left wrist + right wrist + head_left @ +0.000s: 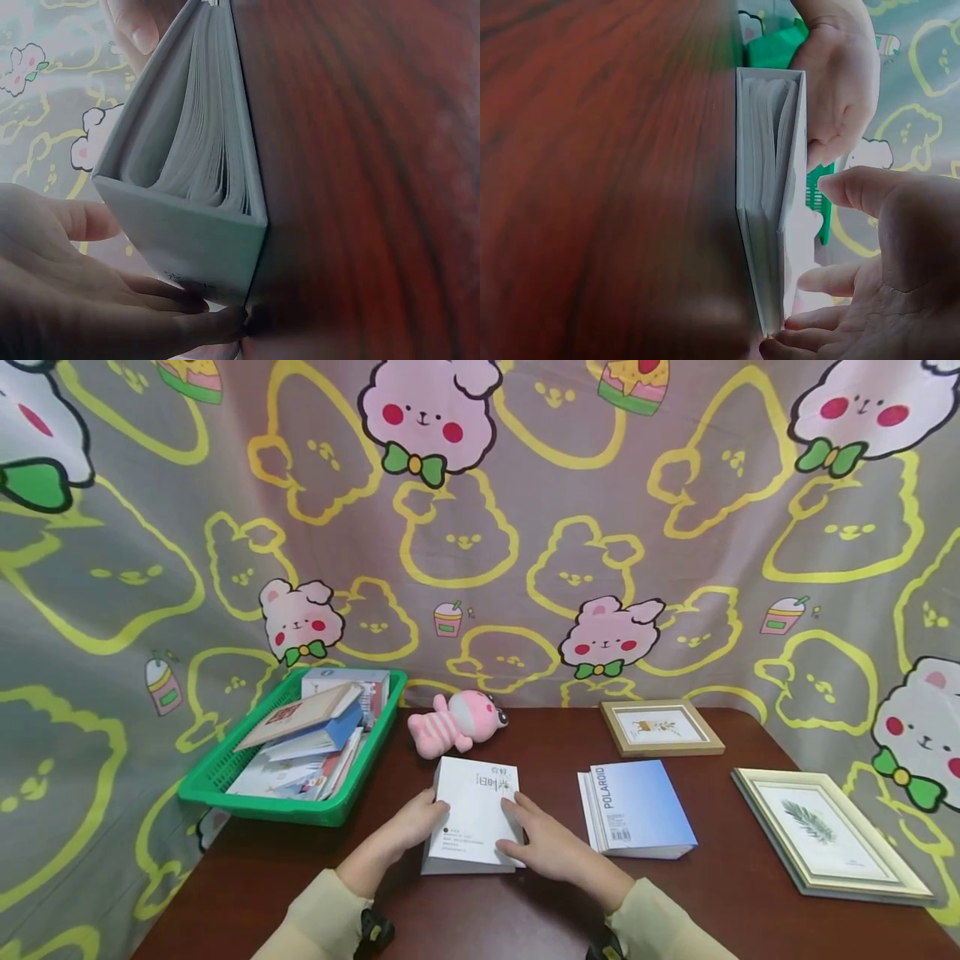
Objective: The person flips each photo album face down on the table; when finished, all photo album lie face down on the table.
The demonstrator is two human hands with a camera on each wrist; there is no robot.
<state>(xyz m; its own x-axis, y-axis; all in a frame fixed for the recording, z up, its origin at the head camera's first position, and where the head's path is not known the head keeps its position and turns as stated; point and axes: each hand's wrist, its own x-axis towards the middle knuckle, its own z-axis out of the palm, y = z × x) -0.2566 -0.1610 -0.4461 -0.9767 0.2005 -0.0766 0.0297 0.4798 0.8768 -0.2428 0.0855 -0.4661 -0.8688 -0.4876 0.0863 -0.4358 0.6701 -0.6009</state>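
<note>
A thick white photo album (474, 810) with dark printed characters lies on the table in front of me. My left hand (411, 820) holds its spine side, thumb over the cover's edge. In the left wrist view the fingers of that hand (97, 292) lie along the spine, low down by the tabletop. At the opposite side, my right hand (551, 843) rests with its fingertips at the cover's edge. The right wrist view shows this hand (885, 262) with fingers extended to the album's far corner and thumb apart from the fingers. Loose, slightly fanned pages (206, 120) show between the covers.
A blue Polaroid album (645, 806) lies on another white one at right. Two picture frames (663, 749) (832, 835) lie farther right. A pink striped plush toy (453, 724) lies behind the white album. At left stands a green basket (300, 810) of books. A patterned curtain (480, 635) hangs behind.
</note>
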